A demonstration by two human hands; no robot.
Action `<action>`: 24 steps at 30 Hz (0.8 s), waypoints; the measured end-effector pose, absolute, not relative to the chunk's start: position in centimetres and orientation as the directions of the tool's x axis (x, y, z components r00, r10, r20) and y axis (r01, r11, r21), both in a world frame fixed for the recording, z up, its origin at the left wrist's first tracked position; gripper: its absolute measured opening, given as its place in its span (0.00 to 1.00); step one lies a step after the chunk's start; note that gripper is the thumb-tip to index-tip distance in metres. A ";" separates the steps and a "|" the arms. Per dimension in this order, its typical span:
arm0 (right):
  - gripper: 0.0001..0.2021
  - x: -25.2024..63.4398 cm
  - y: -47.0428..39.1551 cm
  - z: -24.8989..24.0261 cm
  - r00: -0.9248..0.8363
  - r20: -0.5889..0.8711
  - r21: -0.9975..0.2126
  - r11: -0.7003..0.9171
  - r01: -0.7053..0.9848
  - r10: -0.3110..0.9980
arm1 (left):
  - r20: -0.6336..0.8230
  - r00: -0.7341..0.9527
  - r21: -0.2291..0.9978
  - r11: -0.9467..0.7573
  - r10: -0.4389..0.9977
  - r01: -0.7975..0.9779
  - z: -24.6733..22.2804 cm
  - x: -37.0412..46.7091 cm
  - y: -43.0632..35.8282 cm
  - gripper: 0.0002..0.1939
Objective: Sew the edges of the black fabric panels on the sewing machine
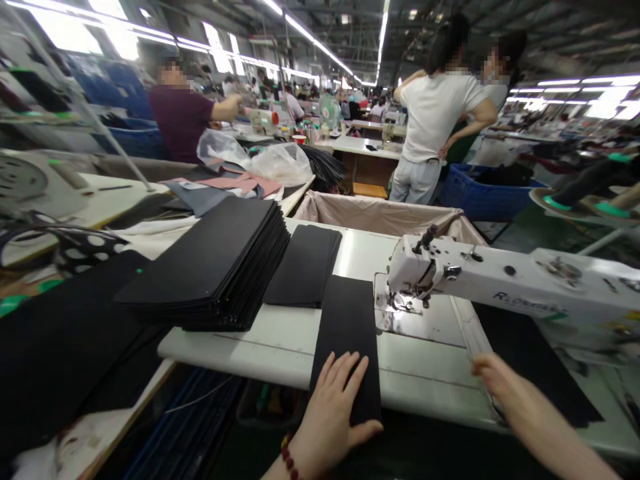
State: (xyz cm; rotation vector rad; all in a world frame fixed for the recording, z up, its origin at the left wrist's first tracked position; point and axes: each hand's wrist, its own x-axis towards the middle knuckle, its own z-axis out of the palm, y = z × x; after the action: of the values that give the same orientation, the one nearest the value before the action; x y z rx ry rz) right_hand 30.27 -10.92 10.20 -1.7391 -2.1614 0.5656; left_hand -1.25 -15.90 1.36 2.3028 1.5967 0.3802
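Note:
My left hand (337,407) lies with spread fingers on a black rectangular panel (347,313), whose near end hangs past the table's front edge. The panel's right side is beside the needle area of a white sewing machine (500,273). My right hand (500,380) is over the table to the right, fingers curled in, somewhat smeared. Close by it runs a pale strip (470,327) on the tabletop; whether the fingers hold anything is hidden. More black panels (530,353) lie under the machine arm. A smaller pile of black panels (305,267) is left of the needle.
A tall stack of black panels (210,253) stands on the table's left. Behind the table is a cloth-lined bin (375,210). Two people stand beyond it near a blue crate (485,193); another person (183,120) works at the back left. Thread cones (580,187) stand at right.

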 end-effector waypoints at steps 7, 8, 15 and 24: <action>0.19 18.6 -5.9 4.5 -0.261 -0.195 -0.234 0.213 0.948 0.946 | -0.018 0.417 0.234 -0.402 0.909 0.885 0.8 -1.5 -17.2 0.58; 0.20 18.2 -5.6 4.3 -0.253 -0.193 -0.227 0.208 0.951 0.948 | -0.027 0.417 0.223 -0.402 0.908 0.888 0.8 -1.7 -17.6 0.58; 0.22 17.7 -3.5 3.8 -0.279 -0.203 -0.153 0.251 0.956 0.939 | -0.022 0.431 0.211 -0.417 0.902 0.884 0.7 -2.3 -18.3 0.54; 0.19 17.6 -3.7 4.4 -0.455 -0.164 -0.198 0.423 0.884 0.875 | -0.017 0.444 0.258 -0.425 0.896 0.867 0.2 -2.9 -18.4 0.54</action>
State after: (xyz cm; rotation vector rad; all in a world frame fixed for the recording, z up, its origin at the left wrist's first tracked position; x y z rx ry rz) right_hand 17.64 -3.66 4.42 -1.6578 -2.6794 0.4076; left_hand -2.88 -18.38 0.17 2.4668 1.5342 0.1797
